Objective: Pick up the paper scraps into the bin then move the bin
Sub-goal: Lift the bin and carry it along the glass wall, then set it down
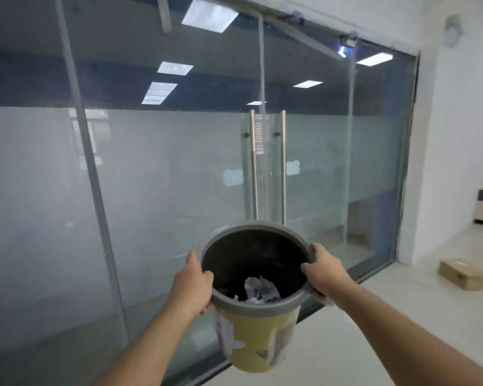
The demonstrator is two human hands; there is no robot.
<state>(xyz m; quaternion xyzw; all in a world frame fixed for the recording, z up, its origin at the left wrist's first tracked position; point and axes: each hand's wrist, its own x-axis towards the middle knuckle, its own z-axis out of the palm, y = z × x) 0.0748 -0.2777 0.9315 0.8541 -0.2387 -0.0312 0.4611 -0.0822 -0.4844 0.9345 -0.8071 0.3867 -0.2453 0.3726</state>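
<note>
Two sets of fingers curling tight over the grey rim, thumbs hooking inside, the other fingers wrapping under the lip. Left hand point(191, 282) gripping the near-left side of the rim, right hand point(322, 267) gripping the right side, both closed firmly on the bin point(258, 337). Holding the yellow bin up in the air, out in front of the body, well clear of the floor point(360, 344), tipping a little toward the camera. Showing crumpled paper scraps point(260, 291) lying down at the bottom, against the dark inside. Facing a big glass wall point(151, 176) with a glass door point(268, 162) and two long metal handles. Resting on the floor far off to the right, a small cardboard box point(464, 274).

Probably carrying now: scraps seeming to be in already, so doing the moving part. Next, most likely walking to the new spot, keeping the bin level so nothing falls out, then lowering it gently until the bottom is sitting flat before letting go.
</note>
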